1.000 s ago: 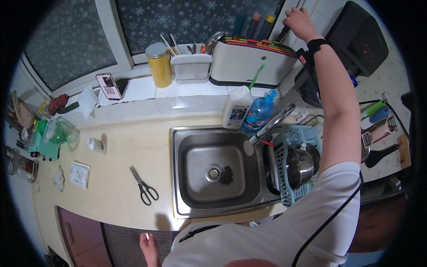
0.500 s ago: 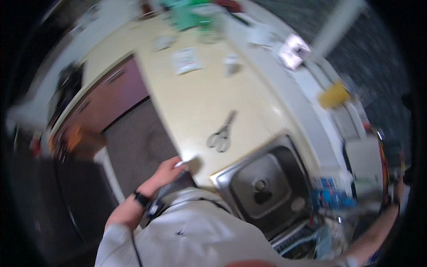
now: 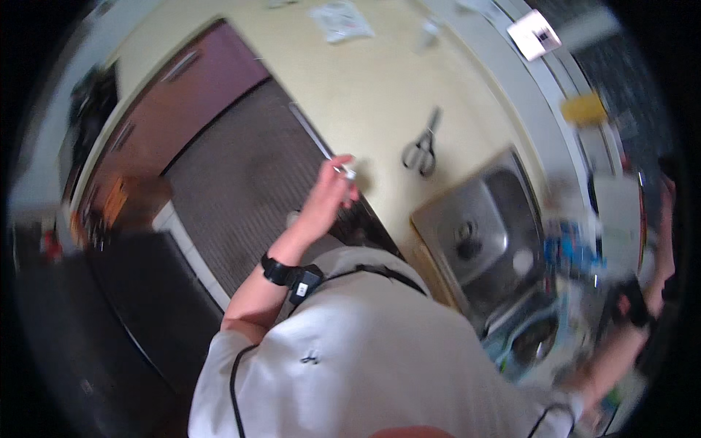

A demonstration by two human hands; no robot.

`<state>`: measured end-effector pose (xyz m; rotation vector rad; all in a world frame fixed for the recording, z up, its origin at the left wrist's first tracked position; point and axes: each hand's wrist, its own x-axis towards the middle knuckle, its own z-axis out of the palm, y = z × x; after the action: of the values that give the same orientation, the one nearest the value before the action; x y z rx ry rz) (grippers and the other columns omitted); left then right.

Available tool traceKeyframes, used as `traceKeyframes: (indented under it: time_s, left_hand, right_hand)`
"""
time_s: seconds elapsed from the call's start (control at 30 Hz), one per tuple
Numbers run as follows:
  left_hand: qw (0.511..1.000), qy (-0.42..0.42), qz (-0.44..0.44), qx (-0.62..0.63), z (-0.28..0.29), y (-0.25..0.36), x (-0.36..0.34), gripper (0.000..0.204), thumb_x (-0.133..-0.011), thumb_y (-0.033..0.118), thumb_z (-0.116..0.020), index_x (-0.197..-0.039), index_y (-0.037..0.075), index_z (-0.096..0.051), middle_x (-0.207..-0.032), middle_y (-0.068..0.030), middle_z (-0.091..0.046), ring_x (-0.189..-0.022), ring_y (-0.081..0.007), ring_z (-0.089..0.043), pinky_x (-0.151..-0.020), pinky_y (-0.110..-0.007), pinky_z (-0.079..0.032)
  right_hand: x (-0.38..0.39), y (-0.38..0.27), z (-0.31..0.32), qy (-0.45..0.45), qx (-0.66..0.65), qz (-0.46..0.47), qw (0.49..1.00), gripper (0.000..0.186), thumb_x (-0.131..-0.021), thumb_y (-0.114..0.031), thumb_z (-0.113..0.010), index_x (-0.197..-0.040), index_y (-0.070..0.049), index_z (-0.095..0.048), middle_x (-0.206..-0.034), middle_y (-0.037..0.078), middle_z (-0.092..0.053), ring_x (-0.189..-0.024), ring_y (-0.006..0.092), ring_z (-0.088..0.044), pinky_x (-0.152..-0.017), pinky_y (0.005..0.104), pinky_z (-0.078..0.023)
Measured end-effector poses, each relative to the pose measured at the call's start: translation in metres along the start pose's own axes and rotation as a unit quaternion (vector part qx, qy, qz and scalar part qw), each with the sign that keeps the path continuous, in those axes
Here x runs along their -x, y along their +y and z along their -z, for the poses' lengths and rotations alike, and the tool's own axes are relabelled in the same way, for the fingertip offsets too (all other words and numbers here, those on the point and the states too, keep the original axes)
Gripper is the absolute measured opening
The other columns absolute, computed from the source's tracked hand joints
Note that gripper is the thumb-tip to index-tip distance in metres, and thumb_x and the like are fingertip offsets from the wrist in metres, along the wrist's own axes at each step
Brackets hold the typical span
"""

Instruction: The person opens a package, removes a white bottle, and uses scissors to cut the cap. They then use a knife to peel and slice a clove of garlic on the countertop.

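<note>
My left hand (image 3: 332, 193) is over the counter's front edge, its fingers closed on a small white object (image 3: 350, 175) whose kind I cannot make out. Black-and-grey scissors (image 3: 420, 152) lie on the cream counter (image 3: 350, 80), to the right of that hand. Farther right is a steel sink (image 3: 504, 252) with a drain in its basin. My right arm stretches out along the right rim of the picture. The right hand (image 3: 667, 201) is blurred there, beside a pale upright panel (image 3: 617, 215), and its fingers cannot be made out.
A white packet (image 3: 341, 22) and a small white container (image 3: 428, 33) stand farther along the counter. Behind the sink are blue-labelled plastic packs (image 3: 573, 248), and a yellow item (image 3: 584, 109) sits on the ledge. Dark cabinets (image 3: 80, 321) and purple drawers (image 3: 175, 87) are at left.
The view has turned, so the counter and sink appear higher and farther right. My left hand still holds the small white object by the counter edge. My right arm reaches farther up the right rim.
</note>
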<state>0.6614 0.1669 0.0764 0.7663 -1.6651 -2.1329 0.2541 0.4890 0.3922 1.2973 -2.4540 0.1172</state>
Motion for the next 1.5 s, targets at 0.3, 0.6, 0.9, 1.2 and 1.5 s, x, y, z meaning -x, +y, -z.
traceKeyframes:
  time_s: [0.3,0.6,0.9,1.2,1.5]
  left_hand:
    - [0.995,-0.016,0.068,-0.075,0.178,0.003,0.06,0.034,-0.091,0.012,-0.039,-0.124,0.008,-0.041,-0.089,-0.0012,-0.048,-0.078,-0.0097,-0.044,-0.071,-0.023,-0.039]
    - [0.979,0.117,0.152,-0.067,0.335,-0.009,0.068,0.02,-0.089,0.009,-0.037,-0.107,0.01,-0.045,-0.085,0.0,-0.051,-0.076,-0.0089,-0.045,-0.069,-0.024,-0.037]
    - [0.979,0.146,0.128,-0.068,0.348,-0.003,-0.002,0.012,-0.094,0.02,-0.047,-0.103,0.012,-0.049,-0.085,0.0015,-0.051,-0.076,-0.0079,-0.046,-0.067,-0.023,-0.036]
    - [0.961,-0.128,0.217,-0.113,0.337,-0.049,-0.087,0.007,-0.095,0.018,-0.044,-0.097,0.012,-0.047,-0.077,-0.0009,-0.048,-0.067,-0.0094,-0.045,-0.056,-0.023,-0.036]
    - [0.925,-0.304,0.198,-0.117,0.226,-0.062,-0.084,0.005,-0.092,0.014,-0.043,-0.096,0.013,-0.046,-0.076,-0.0007,-0.049,-0.065,-0.009,-0.046,-0.056,-0.023,-0.036]
  right_hand:
    - [0.054,-0.32,-0.347,-0.284,-0.135,-0.176,0.933,0.031,-0.084,-0.025,-0.06,-0.107,-0.004,-0.056,-0.108,0.021,-0.058,-0.1,0.0382,-0.06,-0.084,0.0462,-0.05]
    - [0.041,-0.359,-0.422,-0.17,-0.102,-0.463,0.864,0.038,-0.084,-0.034,-0.061,-0.108,-0.005,-0.054,-0.099,0.019,-0.066,-0.097,0.0381,-0.062,-0.083,0.0488,-0.05]
    - [0.023,-0.336,-0.428,-0.273,-0.081,-0.47,0.835,0.028,-0.076,-0.026,-0.064,-0.091,-0.004,-0.071,-0.094,0.019,-0.069,-0.09,0.0337,-0.067,-0.082,0.0425,-0.053]
    - [0.158,-0.382,-0.342,0.012,-0.434,-0.645,0.629,0.014,-0.07,-0.013,-0.067,-0.079,-0.002,-0.067,-0.063,0.004,-0.061,-0.062,0.0161,-0.058,-0.059,0.0334,-0.047]
    - [0.364,-0.29,-0.028,-0.071,0.225,-0.487,0.841,0.027,-0.07,-0.002,-0.063,-0.096,-0.008,-0.063,-0.089,0.012,-0.064,-0.088,0.0321,-0.061,-0.077,0.0417,-0.049]
